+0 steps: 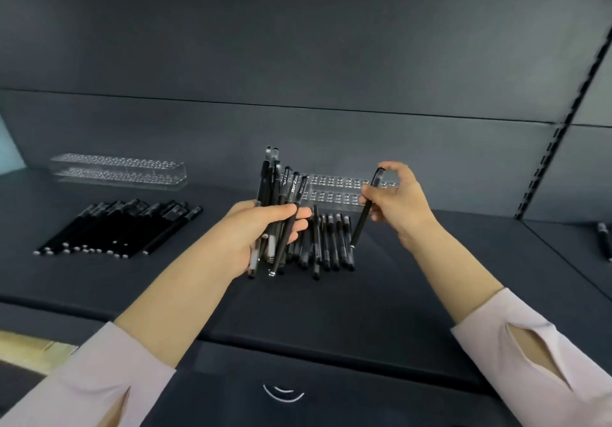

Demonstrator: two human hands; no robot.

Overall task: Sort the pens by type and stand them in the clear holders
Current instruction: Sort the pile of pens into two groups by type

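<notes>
On the bench (430, 277), sorting seems half done: pen pile (122, 228) and pen row (334, 241) lie flat, left holder (119, 170) and right holder (344, 191) apparently empty. Left hand (265, 231) grips a bundle (275, 188); right hand (394, 198) pinches 1 pen (364, 214).

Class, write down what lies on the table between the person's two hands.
A row of black pens lying side by side, with a clear holder behind them; the head view shows it.
</notes>
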